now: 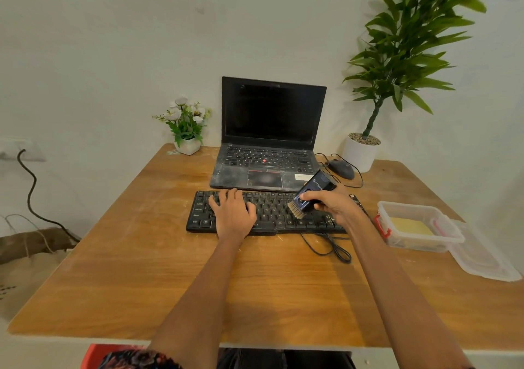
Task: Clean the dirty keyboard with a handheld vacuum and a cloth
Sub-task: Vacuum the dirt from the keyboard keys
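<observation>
A black, dusty keyboard [272, 212] lies across the middle of the wooden table [170, 269]. My left hand [231, 212] rests flat on its left half, fingers spread over the keys. My right hand [333, 205] grips a dark blue handheld vacuum [312, 191] tilted down to the left. Its pale bristle brush [295, 209] touches the keys right of centre. A yellow cloth [411, 226] lies inside a clear plastic box [419, 244] at the right.
An open, dusty black laptop [269, 141] stands just behind the keyboard. A mouse [341, 168] with its cable, a tall potted plant [363, 153] and a small flower pot [187, 144] sit at the back. The box lid [482, 258] lies at the right edge. The keyboard cable [331, 248] loops in front.
</observation>
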